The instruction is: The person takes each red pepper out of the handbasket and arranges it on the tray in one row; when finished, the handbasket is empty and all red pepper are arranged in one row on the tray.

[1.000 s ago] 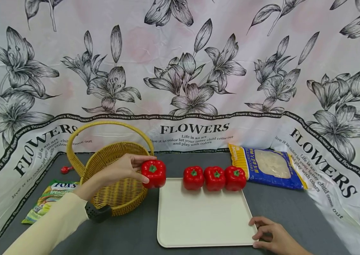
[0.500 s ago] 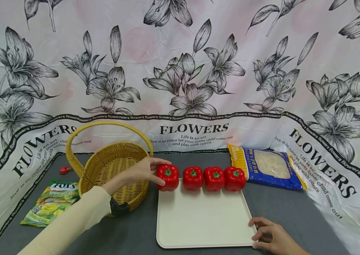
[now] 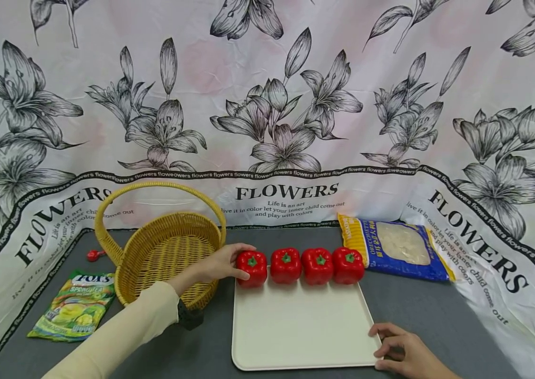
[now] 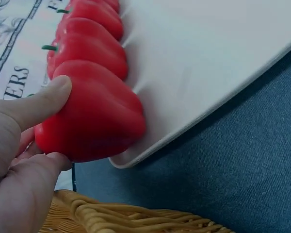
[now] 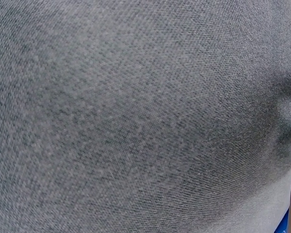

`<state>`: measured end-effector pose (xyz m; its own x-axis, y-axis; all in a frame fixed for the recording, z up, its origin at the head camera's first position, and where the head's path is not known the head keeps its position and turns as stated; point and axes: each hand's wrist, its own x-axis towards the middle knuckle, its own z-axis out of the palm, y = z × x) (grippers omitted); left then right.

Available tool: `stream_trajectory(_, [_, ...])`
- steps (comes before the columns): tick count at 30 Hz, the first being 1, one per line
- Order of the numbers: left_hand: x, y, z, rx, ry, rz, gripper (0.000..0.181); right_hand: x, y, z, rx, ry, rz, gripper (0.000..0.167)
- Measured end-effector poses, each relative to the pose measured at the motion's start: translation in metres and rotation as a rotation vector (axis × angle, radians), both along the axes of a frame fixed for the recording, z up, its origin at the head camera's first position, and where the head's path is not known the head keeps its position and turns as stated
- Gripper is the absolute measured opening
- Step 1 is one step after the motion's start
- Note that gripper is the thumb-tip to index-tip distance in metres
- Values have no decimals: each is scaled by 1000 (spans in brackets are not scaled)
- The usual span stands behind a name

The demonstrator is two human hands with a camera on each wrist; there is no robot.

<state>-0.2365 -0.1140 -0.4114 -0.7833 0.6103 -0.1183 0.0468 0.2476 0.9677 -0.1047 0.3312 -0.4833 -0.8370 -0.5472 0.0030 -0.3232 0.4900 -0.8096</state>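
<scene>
In the head view my left hand (image 3: pixel 222 262) holds a red bell pepper (image 3: pixel 251 268) at the far left corner of a white tray (image 3: pixel 303 331). Thumb and fingers pinch this pepper (image 4: pixel 94 114) in the left wrist view, where it sits low at the tray's corner. Three more red bell peppers with green stems, such as the middle one (image 3: pixel 317 266), stand to its right in a row along the tray's back edge. My right hand (image 3: pixel 407 350) grips the tray's near right corner, its fingers bent at the rim. The right wrist view shows mostly grey cloth.
A yellow wicker basket (image 3: pixel 137 263) with a tall handle stands left of the tray, under my left forearm. Left of it lie a green Fox's candy bag (image 3: pixel 75 305) and a small red object (image 3: pixel 94 255). A blue and yellow pasta bag (image 3: pixel 400 247) lies behind right.
My left hand has carried the bell pepper from beside the basket rightward and down to the tray's back left corner. My right hand has stayed at the tray's corner.
</scene>
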Motion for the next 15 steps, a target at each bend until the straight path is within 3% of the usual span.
stream_trajectory(10, [-2, 9, -10, 28, 17, 16, 67, 2, -1, 1, 10, -123, -44, 15])
stream_trajectory(13, [-3, 9, -6, 1, 52, 4, 74, 2, -1, 2, 31, -114, -45, 16])
stream_trajectory(15, [-2, 7, -3, -52, 109, -11, 78, 1, -1, 3, 45, -105, -47, 15])
